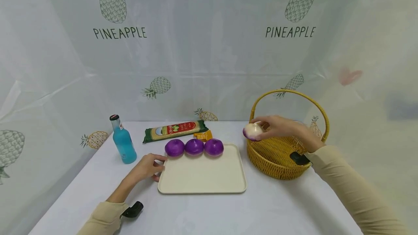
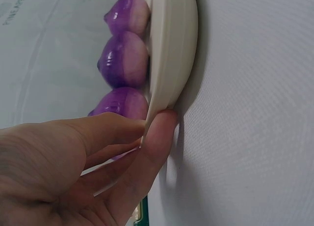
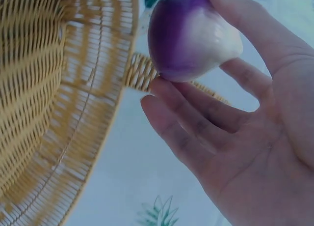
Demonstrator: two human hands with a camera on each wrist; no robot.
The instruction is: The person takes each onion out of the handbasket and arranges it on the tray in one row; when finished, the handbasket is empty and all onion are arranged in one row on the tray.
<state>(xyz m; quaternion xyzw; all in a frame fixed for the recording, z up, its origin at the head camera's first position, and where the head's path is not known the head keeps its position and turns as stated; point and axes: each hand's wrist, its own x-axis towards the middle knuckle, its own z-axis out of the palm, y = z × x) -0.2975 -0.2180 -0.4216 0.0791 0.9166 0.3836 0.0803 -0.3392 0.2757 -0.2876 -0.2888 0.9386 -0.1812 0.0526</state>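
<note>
Three purple onions [image 1: 194, 147] sit in a row along the back of the cream tray [image 1: 202, 177]. At the tray's left edge my left hand [image 1: 151, 167] pinches the rim, thumb and fingers on either side of it in the left wrist view. A fourth, purple-and-white onion [image 3: 196, 37] is in my right hand [image 1: 277, 128], gripped between thumb and fingertips. That hand holds it in the air at the left rim of the wicker basket [image 1: 277, 171], and the forearm reaches across the basket. Part of the basket's inside is hidden by the arm.
A blue bottle [image 1: 125, 144] with a dark cap stands on the left. Behind the tray lie a long green-and-red packet [image 1: 176, 130] and a small orange item [image 1: 203, 135]. The basket's tall arched handle [image 1: 290, 91] rises beside my right arm. A pineapple-print curtain [image 1: 202, 46] hangs behind.
</note>
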